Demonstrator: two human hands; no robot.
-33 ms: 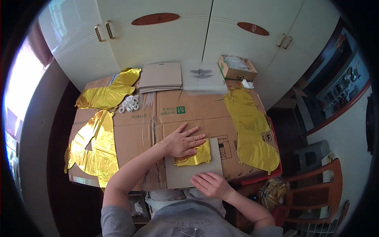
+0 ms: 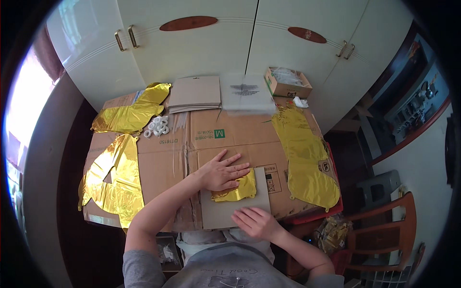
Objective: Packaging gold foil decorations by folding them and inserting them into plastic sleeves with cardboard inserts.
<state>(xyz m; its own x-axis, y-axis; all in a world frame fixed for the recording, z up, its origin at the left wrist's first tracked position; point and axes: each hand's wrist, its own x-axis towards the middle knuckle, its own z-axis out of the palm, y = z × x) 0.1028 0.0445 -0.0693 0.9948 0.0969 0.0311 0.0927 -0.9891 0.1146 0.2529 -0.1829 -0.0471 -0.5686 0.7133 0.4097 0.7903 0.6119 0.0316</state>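
Note:
Under my left hand [image 2: 222, 174] lies a folded gold foil balloon [image 2: 240, 188]. The palm is pressed flat and the fingers are spread over its upper left part, hiding it there. The folded foil sits on the upper half of a grey cardboard sheet [image 2: 216, 213] near the table's front edge. My right hand [image 2: 254, 223] rests on that sheet's lower right part, fingers stretched out side by side and apart from the foil; its thumb is hidden. Flat, uninflated gold foil balloons lie on both sides: a triangular one [image 2: 126, 180], a bent one [image 2: 129, 114] and a long one [image 2: 309, 165].
Brown cardboard [image 2: 163, 158] covers the table. Along the back are stacked grey cardboard sheets [image 2: 194, 93], clear plastic bags [image 2: 247, 98] and a small box [image 2: 290, 89]. White rings [image 2: 158, 126] lie beside clear straws [image 2: 181, 121]. A wooden chair [image 2: 408, 230] stands right, with crumpled gold foil [image 2: 334, 233] nearby.

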